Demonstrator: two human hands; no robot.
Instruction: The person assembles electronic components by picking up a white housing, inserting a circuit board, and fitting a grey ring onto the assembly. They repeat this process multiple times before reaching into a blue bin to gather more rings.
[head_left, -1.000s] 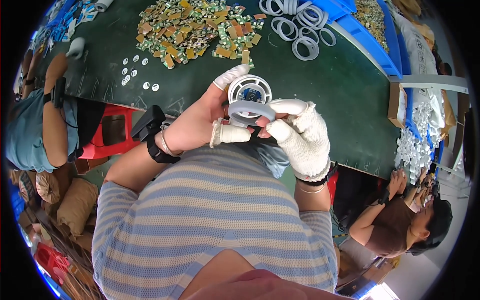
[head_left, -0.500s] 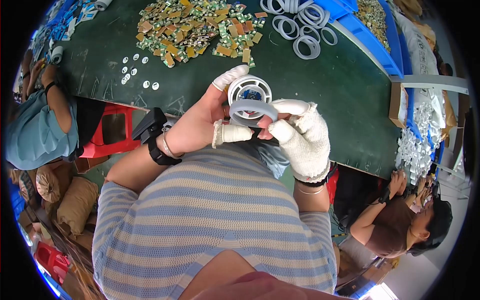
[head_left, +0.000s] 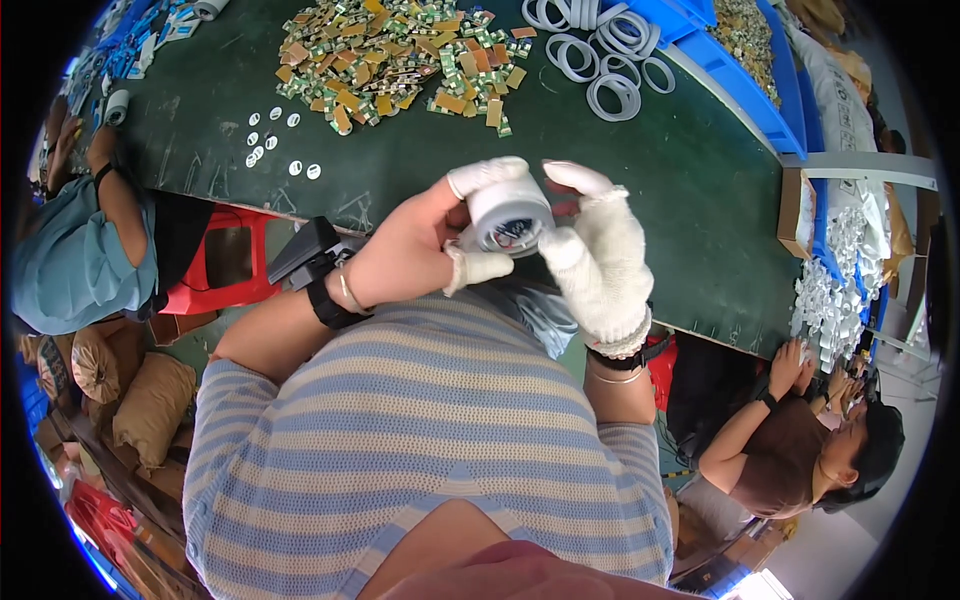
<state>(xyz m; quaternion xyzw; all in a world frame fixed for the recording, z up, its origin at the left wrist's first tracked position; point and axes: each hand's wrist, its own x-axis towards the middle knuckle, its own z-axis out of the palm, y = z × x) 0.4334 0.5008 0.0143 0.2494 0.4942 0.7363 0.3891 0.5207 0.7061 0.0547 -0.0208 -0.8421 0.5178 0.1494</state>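
Note:
My left hand (head_left: 425, 235), with finger cots on its thumb and forefinger, is closed around a white round plastic housing (head_left: 502, 200) above the table's near edge. The housing is tilted toward me. A grey ring (head_left: 527, 245) sits at its near end, around an opening where a dark blue circuit board and a bit of red wire show. My right hand (head_left: 603, 255), in a white knitted glove with cots, is just right of the housing. Its thumb is at the ring's edge and its forefinger stretches apart; some fingers are hidden behind.
On the green table (head_left: 420, 150) lie a heap of small circuit boards (head_left: 370, 60), several white round stickers (head_left: 270, 143) and loose grey rings (head_left: 613, 95). Blue bins (head_left: 740, 85) stand at the far right. One person (head_left: 85, 240) sits at left, another (head_left: 780, 440) at right.
The grey ring, before held by my right hand in front of the housing, now sits on its end. The housing has tilted toward me, and my right fingers have spread.

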